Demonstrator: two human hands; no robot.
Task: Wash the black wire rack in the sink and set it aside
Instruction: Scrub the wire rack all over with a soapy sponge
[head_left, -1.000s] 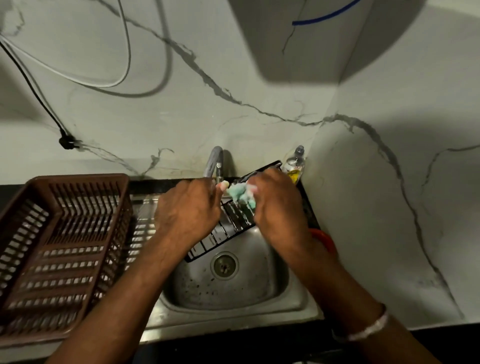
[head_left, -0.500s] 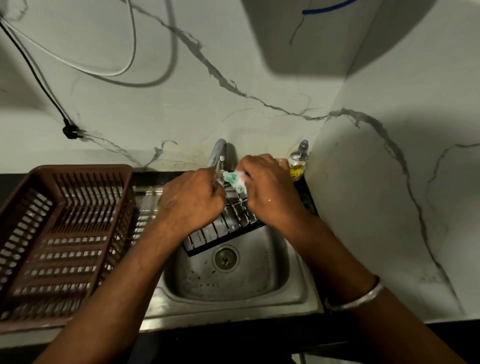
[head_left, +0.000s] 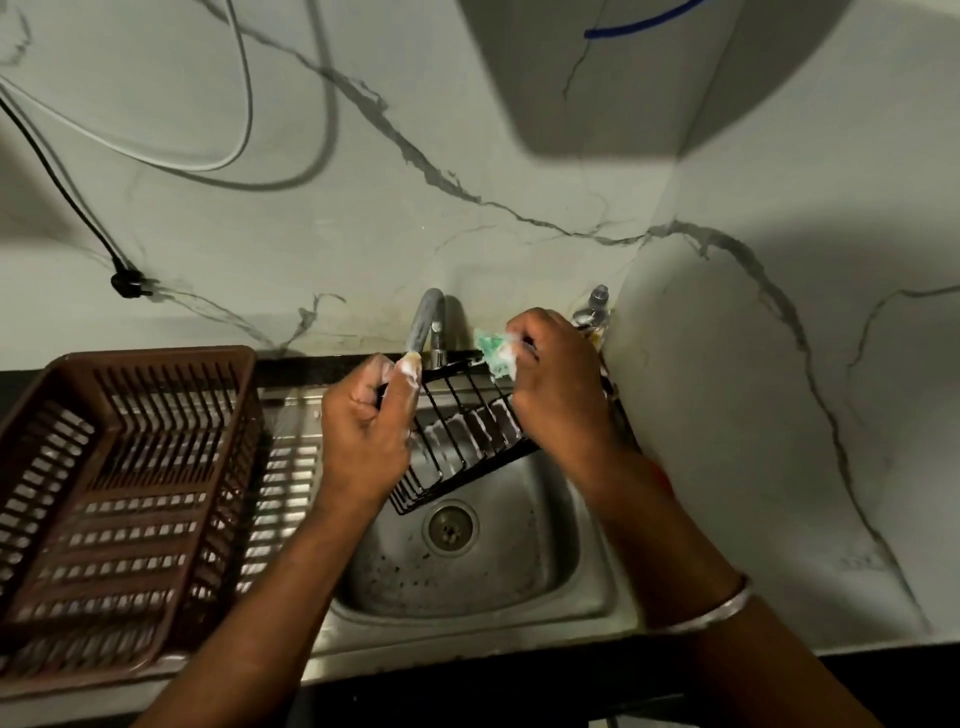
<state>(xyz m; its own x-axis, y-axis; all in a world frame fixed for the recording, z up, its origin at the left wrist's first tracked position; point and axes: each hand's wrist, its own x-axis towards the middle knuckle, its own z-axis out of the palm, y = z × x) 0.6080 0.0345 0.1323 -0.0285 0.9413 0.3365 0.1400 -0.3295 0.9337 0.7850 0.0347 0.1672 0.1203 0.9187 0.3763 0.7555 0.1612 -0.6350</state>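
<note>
Since a second ago the right hand (head_left: 556, 395) has slid its green sponge (head_left: 493, 353) up from the middle of the black wire rack (head_left: 462, 441) to the far rim, close beside the tap (head_left: 426, 322). That hand is curled round the soapy sponge. The left hand (head_left: 363, 431) grips the rack's left edge, thumb raised and foamy, holding the rack tilted over the sink (head_left: 519, 571), above the drain. The risk, as I judge it, is that soap on the wire and fingers makes the hold slippery. A hard scrub could twist the rack loose and drop it into the basin, or knock it against the tap. A bottle (head_left: 595, 309) stands in the corner just behind the right hand, and a wide stroke there could tip it. Room is tight at the back and right, with tap, bottle and side wall close, while the near side of the basin lies open. To the left, the draining board (head_left: 291, 467) and the brown basket (head_left: 130, 493) look like places to set the rack.
</note>
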